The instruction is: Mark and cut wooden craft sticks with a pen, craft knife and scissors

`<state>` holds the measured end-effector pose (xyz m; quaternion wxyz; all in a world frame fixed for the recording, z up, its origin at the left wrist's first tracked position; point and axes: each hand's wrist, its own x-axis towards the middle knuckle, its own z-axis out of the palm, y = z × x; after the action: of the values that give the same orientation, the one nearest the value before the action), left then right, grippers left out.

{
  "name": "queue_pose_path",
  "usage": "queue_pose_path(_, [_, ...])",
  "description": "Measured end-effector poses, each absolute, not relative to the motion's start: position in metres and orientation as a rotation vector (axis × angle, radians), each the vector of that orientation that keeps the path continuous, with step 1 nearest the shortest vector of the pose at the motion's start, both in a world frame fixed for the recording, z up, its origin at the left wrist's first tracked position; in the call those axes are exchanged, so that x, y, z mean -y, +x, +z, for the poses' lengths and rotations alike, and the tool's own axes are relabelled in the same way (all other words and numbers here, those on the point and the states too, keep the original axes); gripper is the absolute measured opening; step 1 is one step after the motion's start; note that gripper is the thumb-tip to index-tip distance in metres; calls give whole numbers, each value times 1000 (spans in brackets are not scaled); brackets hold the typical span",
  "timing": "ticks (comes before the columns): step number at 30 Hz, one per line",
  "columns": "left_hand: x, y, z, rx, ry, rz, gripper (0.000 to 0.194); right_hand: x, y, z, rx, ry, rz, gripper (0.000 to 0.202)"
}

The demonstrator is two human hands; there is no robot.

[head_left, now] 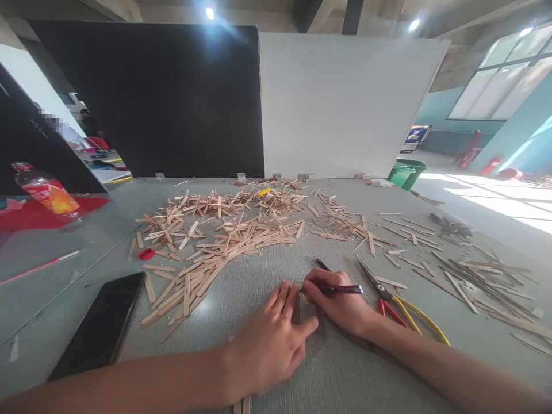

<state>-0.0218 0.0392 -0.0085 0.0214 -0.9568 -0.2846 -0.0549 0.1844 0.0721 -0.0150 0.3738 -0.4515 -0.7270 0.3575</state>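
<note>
My right hand (342,305) is closed around a dark purple pen (351,290), its tip pointing down-left toward the table beside my left fingertips. My left hand (276,339) rests on the table with fingers stretched forward and thumb apart. A small pale wooden bit (302,295) shows between the two hands; most of it is hidden. Two wooden craft sticks (242,405) stick out below my left wrist. Just right of my right hand lie a yellow-handled cutting tool (403,307) and red handles (391,312), partly behind my forearm.
A heap of craft sticks (241,238) spreads across the table, with thin strips (474,270) at right. A phone (101,322), red ring (146,253) and drink bottle (49,192) are at left. Black (172,98) and white (336,103) panels stand behind.
</note>
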Motion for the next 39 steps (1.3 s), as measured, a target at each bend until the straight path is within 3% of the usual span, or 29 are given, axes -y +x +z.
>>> queue_pose_path(24, [-38,-22,-5,895,-2976,-161,35,-71,186,-18,1850,-1154,938,28])
queue_pose_path(32, [-38,-23,-9,916,-2986,-212,34,-72,187,-16,1799,-1158,951,18])
queue_pose_path(39, [-40,-21,-6,918,-3005,-241,40,-75,188,-17,1688,-1206,1002,28])
